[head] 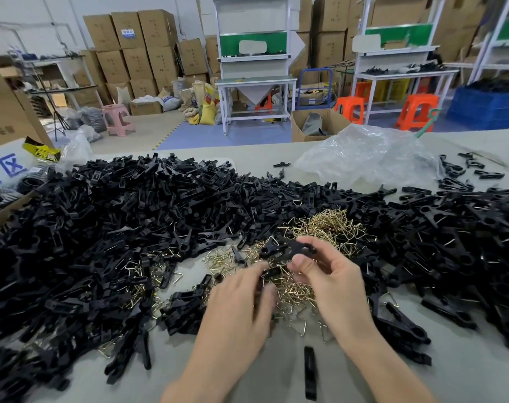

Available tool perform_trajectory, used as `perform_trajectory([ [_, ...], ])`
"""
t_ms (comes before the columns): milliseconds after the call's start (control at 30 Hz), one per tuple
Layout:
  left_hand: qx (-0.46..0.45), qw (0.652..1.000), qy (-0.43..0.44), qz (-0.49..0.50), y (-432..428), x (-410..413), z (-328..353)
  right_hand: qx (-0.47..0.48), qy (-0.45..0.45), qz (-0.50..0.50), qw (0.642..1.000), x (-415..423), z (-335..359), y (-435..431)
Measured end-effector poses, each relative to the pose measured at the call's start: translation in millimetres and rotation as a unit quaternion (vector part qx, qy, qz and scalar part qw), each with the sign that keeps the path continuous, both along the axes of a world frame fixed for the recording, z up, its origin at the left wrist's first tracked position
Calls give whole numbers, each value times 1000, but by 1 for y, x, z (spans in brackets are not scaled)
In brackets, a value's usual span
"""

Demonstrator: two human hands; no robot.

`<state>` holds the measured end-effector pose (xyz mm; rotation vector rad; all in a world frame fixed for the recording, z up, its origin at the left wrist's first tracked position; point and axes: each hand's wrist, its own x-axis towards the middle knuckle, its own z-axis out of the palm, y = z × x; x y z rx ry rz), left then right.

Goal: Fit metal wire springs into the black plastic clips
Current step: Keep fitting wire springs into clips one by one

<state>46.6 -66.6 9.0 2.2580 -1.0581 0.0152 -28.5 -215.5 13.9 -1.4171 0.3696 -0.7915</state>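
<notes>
My right hand (331, 283) has its thumb and fingertips pinched on one black clip (289, 248), held just above the springs. My left hand (238, 303) sits just beside it at 8 o'clock, smeared by motion. Its fingers are bent over something dark at the tips, and I can't tell whether they grip it or only touch it. Directly under both hands lies the loose pile of brass-coloured wire springs (326, 225), spreading from beneath my palms up toward 12 o'clock, with a thinner scatter trailing off toward 9 o'clock. Around the springs the heap of black clips (116, 216) wraps from 7 o'clock across the top to 4 o'clock, thickest on the left. A single black clip piece (310, 370) lies alone on the grey table (465, 382) at 6 o'clock, between my forearms. At 1 o'clock, beyond the heap, a crumpled clear plastic bag (363, 158) rests on the table. At 10 o'clock a cardboard box (3, 112) stands at the table's edge. Past the far edge, from 12 to 2 o'clock, I see white workbenches (256, 80) and orange stools (417, 112) on the floor.
</notes>
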Motion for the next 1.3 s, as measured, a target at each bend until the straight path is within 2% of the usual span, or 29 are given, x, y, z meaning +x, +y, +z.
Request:
perform_trajectory([
  [100, 117, 987, -107, -10, -3, -5, -7, 22, -22, -35, 999, 1, -2, -6],
  [333, 140, 982, -116, 48, -2, 8, -3, 7, -20, -47, 999, 1, -5, -6],
  [433, 101, 988, -105, 42, -2, 6, 0, 2, -17, -45, 999, 1, -4, -5],
  [567, -31, 994, -74, 68, 0, 7, 1, 13, -13, -50, 999, 2, -6, -5],
  [700, -105, 991, -19, 75, -1, 10, 1, 13, -7, -48, 999, 2, -6, -5],
  [1033, -249, 948, 179, 82, -2, 9, 14, 60, 6, 54, 997, 2, -5, 0],
  [1067, -244, 953, 160, 85, 0, 9, 12, 58, 10, 60, 996, 2, -5, 0],
  [1133, -169, 983, -12, 76, 5, 12, 9, 55, 15, 66, 996, 2, -4, 1],
  [1200, -71, 987, -140, 35, 8, 14, 7, 54, 18, 65, 996, 2, -5, 1],
  [1300, -32, 985, -168, 1, 10, 24, 3, 55, 22, 61, 996, 1, -5, 1],
])
